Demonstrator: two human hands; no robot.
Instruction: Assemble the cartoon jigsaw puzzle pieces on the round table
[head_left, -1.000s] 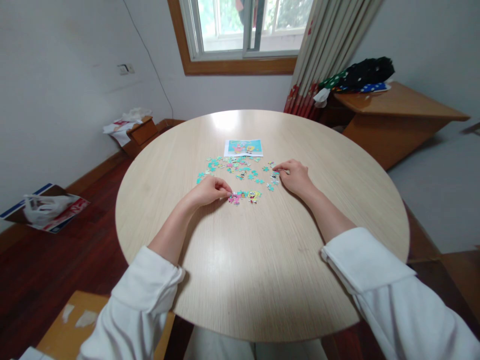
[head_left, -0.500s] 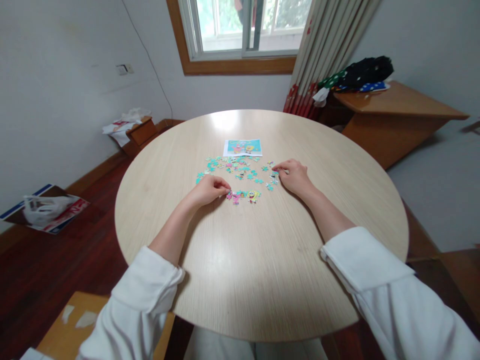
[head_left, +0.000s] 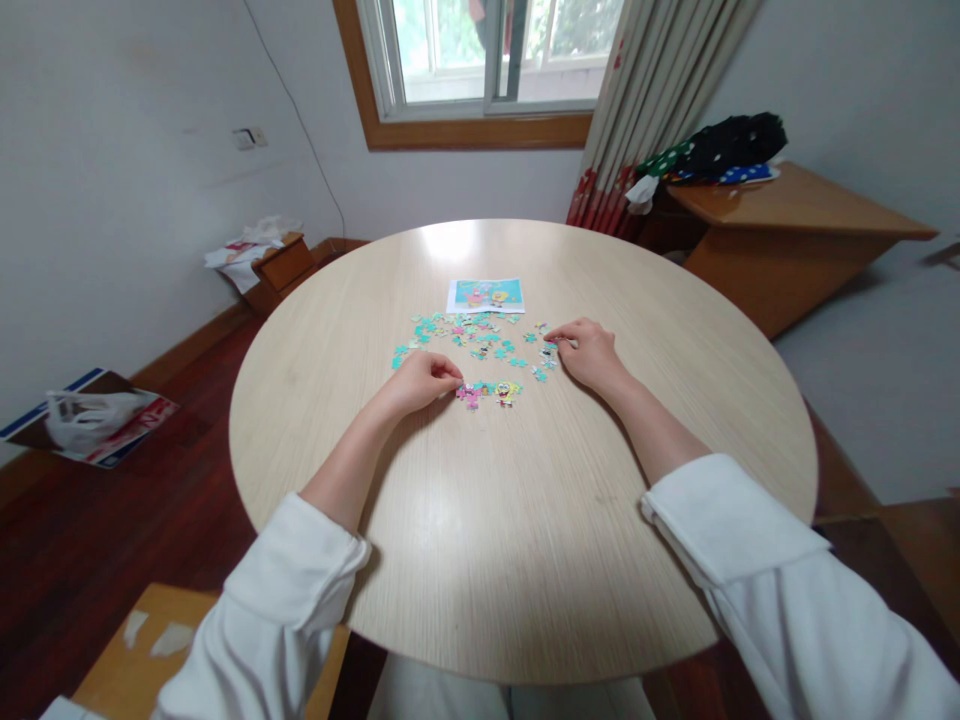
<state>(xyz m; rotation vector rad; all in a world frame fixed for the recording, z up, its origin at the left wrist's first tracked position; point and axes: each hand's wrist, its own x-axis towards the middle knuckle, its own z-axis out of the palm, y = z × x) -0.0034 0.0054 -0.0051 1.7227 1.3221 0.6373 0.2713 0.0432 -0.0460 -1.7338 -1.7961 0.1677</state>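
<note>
Sleeves of white cloth (head_left: 292,575), folded back below the elbows, reach in over the near edge of a round, pale wood-grain table (head_left: 517,540). Well in from that edge, about midway between the left and right edges, lies a short row of pink, teal and yellow cardboard-like puzzle pieces (head_left: 506,391), a yellow cartoon figure at its right end. At the row's left, pink end is the person's left hand (head_left: 420,383), thumb and fingertips drawn together in a pinch; whether a piece is caught between them cannot be told. Toward the table's right edge, the right hand (head_left: 590,354) rests loosely curled, index finger stretched to a small group of loose grey-and-teal puzzle pieces (head_left: 548,355); any hold on one cannot be made out. Beyond the row, loose teal, pink and pale puzzle pieces (head_left: 501,352) lie scattered, mostly flat and many close together. Just past them, toward the far edge, is a rectangular, white-bordered paper picture (head_left: 489,294) showing pink and yellow cartoon figures on blue. A wood-framed window (head_left: 480,132) stands beyond the table.
</note>
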